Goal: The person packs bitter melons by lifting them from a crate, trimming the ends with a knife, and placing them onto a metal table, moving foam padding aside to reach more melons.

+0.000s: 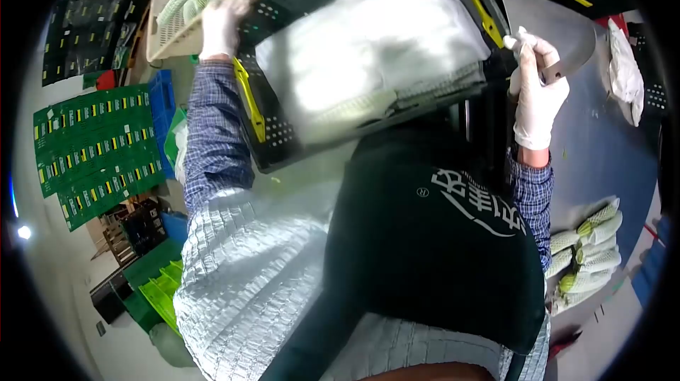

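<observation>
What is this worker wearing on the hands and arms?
The left hand and right hand are both covered by thin, slightly wrinkled white gloves. The left sleeve and right sleeve belong to a blue-and-white checked shirt. No markings show on them.

The only writing I can pick out is on the dark apron: large white brush-style characters, lying slantwise in my view, so I cannot read them for certain. Beside them sits a small round emblem, too small to tell. The stacked green crates carry yellow labels, their print too small. I read no lettering on the black crate gripped by the left hand, nor on the knife in the right hand.
</observation>
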Motion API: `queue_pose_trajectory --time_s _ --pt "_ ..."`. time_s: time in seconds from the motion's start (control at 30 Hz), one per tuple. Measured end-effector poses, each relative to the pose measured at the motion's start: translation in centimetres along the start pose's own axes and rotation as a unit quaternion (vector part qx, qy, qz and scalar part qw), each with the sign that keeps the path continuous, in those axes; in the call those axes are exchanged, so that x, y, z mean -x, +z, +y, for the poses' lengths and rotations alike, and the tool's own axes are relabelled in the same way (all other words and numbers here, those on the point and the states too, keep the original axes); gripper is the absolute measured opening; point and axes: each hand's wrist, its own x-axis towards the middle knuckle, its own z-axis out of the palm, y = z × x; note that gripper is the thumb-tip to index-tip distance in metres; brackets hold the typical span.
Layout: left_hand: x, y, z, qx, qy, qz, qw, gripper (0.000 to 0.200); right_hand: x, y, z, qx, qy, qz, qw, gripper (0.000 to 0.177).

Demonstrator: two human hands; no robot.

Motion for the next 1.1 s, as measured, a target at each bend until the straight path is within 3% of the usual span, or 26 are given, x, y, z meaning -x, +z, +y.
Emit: queue_pose_trajectory --time_s 0.07,0.13,0.17,0.2,0.23,0.27,0.37,0.43,0.5,0.7,0.77,0.83,0.9,0.93,1.03,1.1 --pt "5.8 4.7 -2.1 -0.178 -0.056 -0.246 0.951 0.017 0.0 -0.5 0.8 0.025 -0.020 0.004 0.999 0.020" --pt "9.7 6.4 -9.1 -0.302 -0.133 -0.401 0.855 0.023 0.2 -1.0 0.7 0.052 -0.002 0.020 0.998 0.020" --pt "12.1 6.5 -10.6 -0.434 -0.074 -0.452 0.776 0.034 0.3 -1.2 0.9 0.053 0.012 0.025 0.998 0.020" --pt "13.6 7.9 -9.2 -0.472 -0.104 -0.500 0.719 0.046 0.4 -1.5 1.1 0.054 0.026 0.031 0.998 0.020" --pt "14.6 4.8 -18.4 -0.479 0.032 -0.574 0.663 0.058 0.5 -1.7 1.4 0.053 0.039 0.036 0.997 0.020" --pt "16.6 7.0 -16.5 -0.527 -0.049 -0.517 0.673 0.067 0.5 -1.6 1.7 0.046 0.041 0.034 0.998 0.020" --pt "17.6 9.7 -11.7 -0.530 -0.093 -0.485 0.689 0.074 1.0 -0.8 2.3 0.055 0.043 0.019 0.997 0.022" --pt "17.4 9.4 -13.0 -0.547 -0.058 -0.468 0.691 0.074 1.4 -0.5 2.8 0.118 0.109 0.030 0.987 0.022" --pt "16.8 7.7 -13.9 -0.510 -0.080 -0.460 0.722 0.073 1.3 -0.2 2.3 0.103 0.049 0.005 0.993 0.022" --pt "15.1 2.1 -11.8 -0.173 -0.292 -0.365 0.867 0.069 1.2 -1.1 1.3 0.138 0.116 -0.006 0.984 0.029" --pt "15.1 2.6 -10.1 -0.063 -0.304 -0.336 0.889 0.068 1.0 -0.5 2.0 0.139 0.058 -0.003 0.989 0.023" --pt "14.6 4.7 -8.5 0.049 -0.291 -0.325 0.899 0.067 1.3 0.3 1.2 0.135 0.128 -0.044 0.982 0.019" --pt "14.6 7.2 -6.9 0.143 -0.278 -0.327 0.892 0.067 0.8 1.2 1.0 0.139 -0.012 -0.107 0.984 0.019" --pt "14.7 8.3 -6.1 0.177 -0.272 -0.332 0.886 0.067 0.6 1.8 0.7 0.093 -0.002 -0.118 0.989 0.022" --pt "15.1 11.4 -4.3 0.244 -0.258 -0.354 0.865 0.066 0.4 5.3 0.6 -0.020 -0.113 -0.085 0.990 0.025" --pt "15.3 12.7 -3.3 0.266 -0.252 -0.366 0.855 0.066 0.3 5.2 -1.9 0.063 -0.140 -0.191 0.970 0.024"
